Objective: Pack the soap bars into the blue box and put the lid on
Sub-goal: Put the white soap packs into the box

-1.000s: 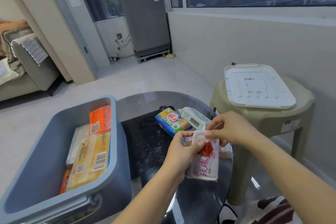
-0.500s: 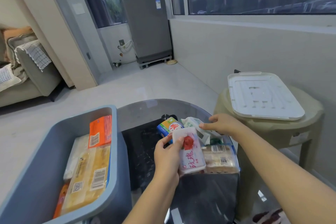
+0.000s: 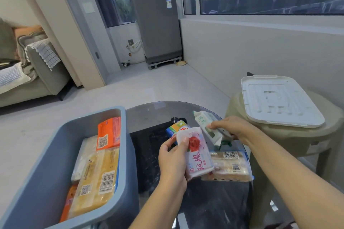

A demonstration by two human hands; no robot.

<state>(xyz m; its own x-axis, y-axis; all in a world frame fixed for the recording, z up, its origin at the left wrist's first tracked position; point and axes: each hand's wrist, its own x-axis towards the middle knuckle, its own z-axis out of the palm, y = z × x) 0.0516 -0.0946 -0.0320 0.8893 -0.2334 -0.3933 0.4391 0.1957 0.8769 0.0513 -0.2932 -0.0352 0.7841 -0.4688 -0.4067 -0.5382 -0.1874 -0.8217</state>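
**Inspector:** Hands first, low in the frame. Left hand at lower centre grips a white rose-print soap bar, fingers curled round its top edge. Right hand, centre right, pinches a green-and-white soap pack, lifted and tilted above the table.

**Clerk:** And what remains on the table?

**Inspector:** A tan barcode-labelled bar lies on the glass table just beside the rose bar; a blue-and-yellow pack sits behind it, partly hidden.

**Clerk:** Box status?

**Inspector:** Blue box, lower left, touches the table's edge and already holds several bars: a yellow one, an orange one, others beneath.

**Clerk:** Lid?

**Inspector:** White lid rests on the beige stool, right of frame, well apart from the box. In my judgement packing is roughly half done: four bars outstanding, lid not yet fitted.
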